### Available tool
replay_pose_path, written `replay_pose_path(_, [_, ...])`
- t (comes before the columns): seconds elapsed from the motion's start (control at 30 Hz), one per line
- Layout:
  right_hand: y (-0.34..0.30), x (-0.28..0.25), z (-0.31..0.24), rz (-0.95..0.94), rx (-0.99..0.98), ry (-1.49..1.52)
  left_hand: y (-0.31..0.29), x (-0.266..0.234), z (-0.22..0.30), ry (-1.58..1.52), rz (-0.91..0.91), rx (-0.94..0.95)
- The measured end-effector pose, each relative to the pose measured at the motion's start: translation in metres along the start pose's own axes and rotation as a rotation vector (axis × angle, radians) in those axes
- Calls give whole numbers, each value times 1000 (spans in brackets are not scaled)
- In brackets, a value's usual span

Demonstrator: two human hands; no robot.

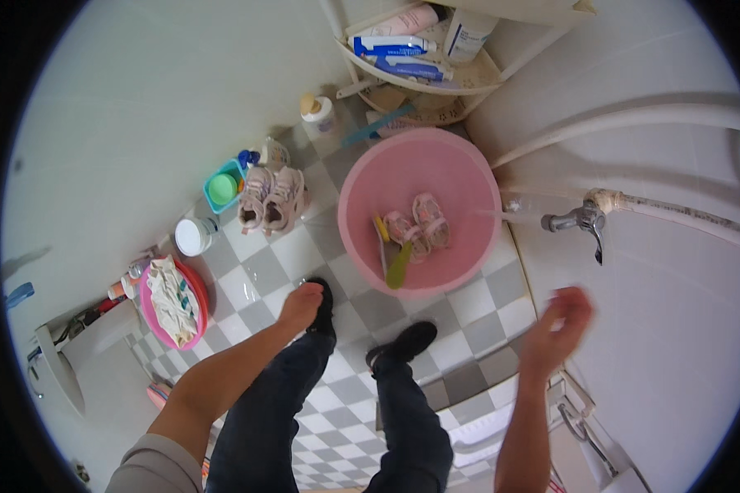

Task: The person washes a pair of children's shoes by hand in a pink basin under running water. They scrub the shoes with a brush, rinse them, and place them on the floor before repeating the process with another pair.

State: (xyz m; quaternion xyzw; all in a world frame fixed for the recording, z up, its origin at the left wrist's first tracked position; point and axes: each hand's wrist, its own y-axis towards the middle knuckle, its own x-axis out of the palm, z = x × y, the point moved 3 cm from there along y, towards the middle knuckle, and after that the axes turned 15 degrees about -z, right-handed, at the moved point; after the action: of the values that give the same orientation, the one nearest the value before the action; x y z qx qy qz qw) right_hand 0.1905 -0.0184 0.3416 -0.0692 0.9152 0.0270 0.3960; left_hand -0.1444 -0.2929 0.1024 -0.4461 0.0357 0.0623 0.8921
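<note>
A large pink basin (pixel 360 177) stands on the floor in front of me. In it lie a pair of small pink sandals (pixel 430 220), a green-handled brush (pixel 399 267) and a yellow-and-white brush (pixel 382 230). My left hand (pixel 302 304) hangs closed above my left shoe, left of the basin, with nothing seen in it. Lower right of the basin, under the tap, my right hand (pixel 557 324) is raised with its fingers curled; motion blurs them. The metal tap (pixel 582 220) juts from the right wall, and a thin stream seems to run from it into the basin.
Sneakers (pixel 273 199) stand by the left wall, near a turquoise basket (pixel 222 187), a white tub (pixel 194 237) and a pump bottle (pixel 319 113). A pink-red basin with clothes (pixel 173 300) lies further left. A corner shelf (pixel 477 78) holds tubes and bottles.
</note>
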Motion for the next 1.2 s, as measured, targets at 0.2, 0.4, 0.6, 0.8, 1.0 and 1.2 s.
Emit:
replay_pose_path(0.2, [-81, 145, 67, -613, 279, 155, 31, -135, -4, 505, 746, 296])
replay_pose_path(0.4, [-54, 163, 72, -965, 154, -171, 65, -174, 27, 633, 875, 239])
replay_pose_path(0.6, [-4, 164, 79, -969, 14, -392, 97, -187, 56, 744, 574, -96])
replay_pose_path(0.8, [8, 173, 52, -865, -205, -509, 56, -176, 93, 1088, 735, 204])
replay_pose_path(1.0, [-6, 177, 52, -1000, -199, -572, 55, -183, 55, 972, 364, 204])
replay_pose_path(1.2, [-22, 186, 71, -1246, -225, -711, 65, -174, 55, 1286, 128, 299])
